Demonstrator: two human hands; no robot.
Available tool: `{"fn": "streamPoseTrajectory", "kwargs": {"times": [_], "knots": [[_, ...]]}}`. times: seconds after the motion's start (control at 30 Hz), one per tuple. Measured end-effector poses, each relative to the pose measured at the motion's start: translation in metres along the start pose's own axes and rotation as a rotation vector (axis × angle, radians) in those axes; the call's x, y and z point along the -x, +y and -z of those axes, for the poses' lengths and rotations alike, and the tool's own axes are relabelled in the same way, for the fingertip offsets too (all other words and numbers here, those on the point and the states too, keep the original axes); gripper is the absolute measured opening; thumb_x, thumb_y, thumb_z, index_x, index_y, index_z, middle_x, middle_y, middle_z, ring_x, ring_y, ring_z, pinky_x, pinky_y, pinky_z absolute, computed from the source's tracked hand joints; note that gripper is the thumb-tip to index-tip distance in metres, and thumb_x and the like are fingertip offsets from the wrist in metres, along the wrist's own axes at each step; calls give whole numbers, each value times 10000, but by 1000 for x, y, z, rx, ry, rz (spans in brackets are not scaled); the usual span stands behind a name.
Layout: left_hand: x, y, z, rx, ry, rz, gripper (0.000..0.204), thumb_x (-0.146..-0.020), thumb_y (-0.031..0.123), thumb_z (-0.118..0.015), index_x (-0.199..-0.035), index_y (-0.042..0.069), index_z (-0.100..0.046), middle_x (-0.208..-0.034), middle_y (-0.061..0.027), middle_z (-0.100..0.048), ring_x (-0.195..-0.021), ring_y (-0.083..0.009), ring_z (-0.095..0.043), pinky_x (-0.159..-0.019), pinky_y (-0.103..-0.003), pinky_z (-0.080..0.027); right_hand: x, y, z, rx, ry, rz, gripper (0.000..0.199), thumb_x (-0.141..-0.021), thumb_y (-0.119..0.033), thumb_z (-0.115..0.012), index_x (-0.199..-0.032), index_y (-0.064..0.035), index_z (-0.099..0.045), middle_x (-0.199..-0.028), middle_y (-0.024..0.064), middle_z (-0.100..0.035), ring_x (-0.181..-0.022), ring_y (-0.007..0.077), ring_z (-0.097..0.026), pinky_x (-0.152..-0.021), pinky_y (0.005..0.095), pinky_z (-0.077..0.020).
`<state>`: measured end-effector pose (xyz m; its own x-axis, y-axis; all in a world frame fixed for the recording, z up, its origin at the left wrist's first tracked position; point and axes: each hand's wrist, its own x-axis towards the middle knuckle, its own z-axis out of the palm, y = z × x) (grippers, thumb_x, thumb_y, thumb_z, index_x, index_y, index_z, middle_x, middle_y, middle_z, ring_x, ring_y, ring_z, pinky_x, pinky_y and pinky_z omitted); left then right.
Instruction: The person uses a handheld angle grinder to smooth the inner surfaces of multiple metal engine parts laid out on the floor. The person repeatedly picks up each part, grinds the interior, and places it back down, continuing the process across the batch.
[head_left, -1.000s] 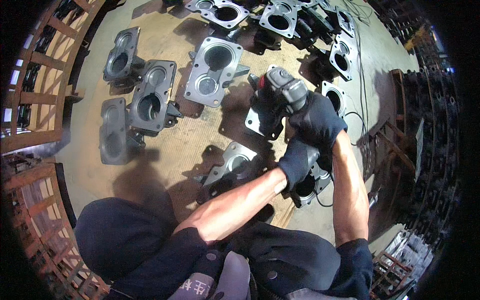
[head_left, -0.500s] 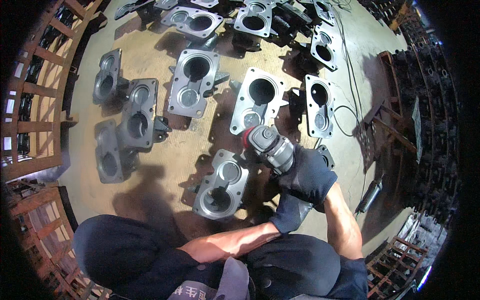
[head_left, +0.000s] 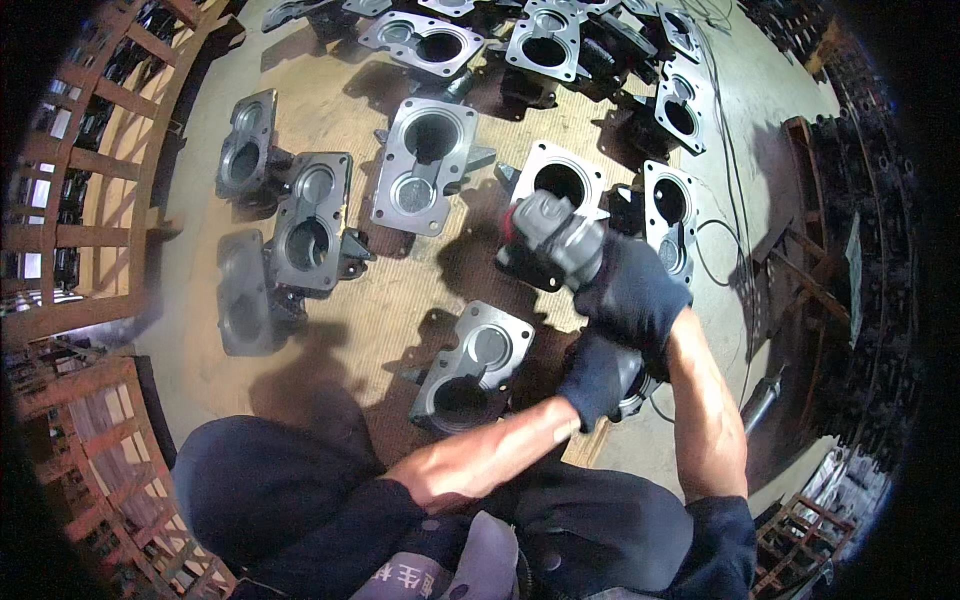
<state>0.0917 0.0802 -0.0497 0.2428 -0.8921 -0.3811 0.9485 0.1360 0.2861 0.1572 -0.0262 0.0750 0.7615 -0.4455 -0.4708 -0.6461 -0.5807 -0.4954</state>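
A grey angle grinder with a red rim at its head is over a metal casting with a machined flange and round bores. The tool hides the lower part of that flange; whether it touches I cannot see. My right hand, in a dark knit glove, is wrapped round the grinder's body behind the head. Further back and nearer my lap, my left hand, also gloved, is closed round the tool's rear end. A similar casting lies just left of my left hand.
Several more castings stand about on a tan ribbed mat, one close at the right. Cables run along the concrete floor on the right. A slatted wooden crate stands left; dark stacked parts line the right.
Both hands and the grinder have shifted slightly up and right in view, with the head now further up over the casting's flange. The whole view has also shifted, moving the castings rightward.
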Motion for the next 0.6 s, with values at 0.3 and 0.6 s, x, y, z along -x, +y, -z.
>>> {"fn": "streamPoseTrajectory", "kwargs": {"times": [0.3,0.6], "knots": [[-9,17,-5,-321,96,18,436,-1035,132,-446,-1457,25,-434,-1461,-104,-495,-1340,-203,-461,-1145,-341,-354,-20,-2,5,54,-5,15,458,-650,-341,-805,-992,-45,-738,-930,251,-723,-884,402,-712,-829,428,-568],[-22,38,-24,-577,-17,-6,374,-1049,208,-449,-1389,60,-499,-1355,-73,-538,-1265,-166,-486,-1097,-311,-371,-28,5,19,-61,73,-17,468,-607,-268,-786,-1008,-35,-726,-907,251,-720,-869,387,-719,-809,409,-580]]}}
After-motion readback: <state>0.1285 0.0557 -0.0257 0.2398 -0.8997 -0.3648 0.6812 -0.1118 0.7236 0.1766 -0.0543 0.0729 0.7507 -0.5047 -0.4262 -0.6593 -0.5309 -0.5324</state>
